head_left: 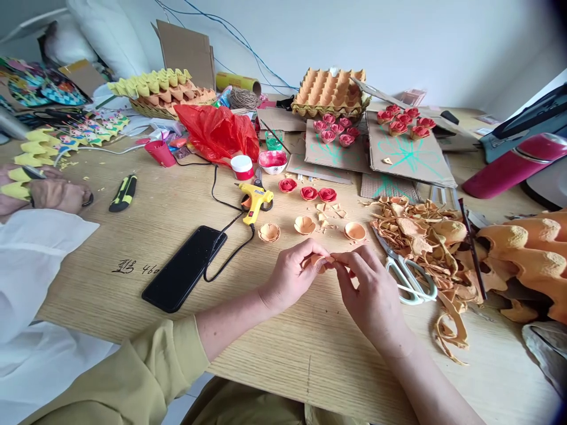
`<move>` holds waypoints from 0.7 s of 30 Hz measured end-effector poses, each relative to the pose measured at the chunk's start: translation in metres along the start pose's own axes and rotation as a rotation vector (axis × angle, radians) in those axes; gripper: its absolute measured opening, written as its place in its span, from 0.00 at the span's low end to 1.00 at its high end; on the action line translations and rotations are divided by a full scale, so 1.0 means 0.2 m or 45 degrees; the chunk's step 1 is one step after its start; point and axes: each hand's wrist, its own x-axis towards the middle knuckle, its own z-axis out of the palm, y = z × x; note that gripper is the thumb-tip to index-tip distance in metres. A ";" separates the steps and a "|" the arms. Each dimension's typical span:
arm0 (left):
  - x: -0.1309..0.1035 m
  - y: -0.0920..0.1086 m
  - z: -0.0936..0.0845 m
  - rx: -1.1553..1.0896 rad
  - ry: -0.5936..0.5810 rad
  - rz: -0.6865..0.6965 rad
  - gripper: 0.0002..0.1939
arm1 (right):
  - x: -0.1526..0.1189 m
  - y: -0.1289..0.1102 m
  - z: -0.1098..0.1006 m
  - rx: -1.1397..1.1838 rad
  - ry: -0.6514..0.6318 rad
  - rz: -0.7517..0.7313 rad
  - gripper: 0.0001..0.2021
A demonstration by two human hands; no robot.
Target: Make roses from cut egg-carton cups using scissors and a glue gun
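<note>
My left hand (297, 273) and my right hand (370, 289) meet over the near part of the table. Between their fingertips they pinch a small orange egg-carton piece (315, 260), mostly covered by the fingers. Just beyond stand an orange petal cup (269, 232), a second petal cup (305, 225) and a round cup (355, 231). Small scraps (325, 223) lie behind these. Farther back are red painted flowers (309, 193) in a row. White-handled scissors (410, 282) rest beside my right hand, partly under carton trimmings (419, 230).
A yellow glue gun (254, 200) and its cord lie near a black phone (183, 268). A co-worker's hand (57, 189) holds yellow carton at left, near a utility knife (123, 193). Egg trays (527, 245) and a pink bottle (514, 165) stand at right; cardboard (405, 156) with red flowers lies behind.
</note>
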 end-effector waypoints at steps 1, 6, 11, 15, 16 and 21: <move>0.00 0.00 0.00 0.039 -0.001 0.012 0.06 | 0.00 0.00 0.00 0.002 -0.001 0.002 0.07; 0.00 0.01 0.01 -0.069 -0.030 -0.057 0.06 | -0.01 0.00 0.01 -0.007 -0.014 0.007 0.07; 0.01 -0.01 0.02 -0.318 -0.037 -0.166 0.07 | -0.01 0.01 0.01 -0.009 -0.013 0.019 0.07; 0.01 -0.01 0.02 -0.238 0.003 -0.105 0.06 | 0.00 0.00 0.00 0.054 0.006 0.001 0.07; 0.00 -0.01 0.02 -0.209 0.015 -0.078 0.06 | 0.00 0.00 0.00 0.074 0.014 -0.005 0.07; 0.00 0.00 0.02 -0.130 0.032 -0.068 0.06 | 0.00 0.00 0.00 0.085 0.010 0.001 0.08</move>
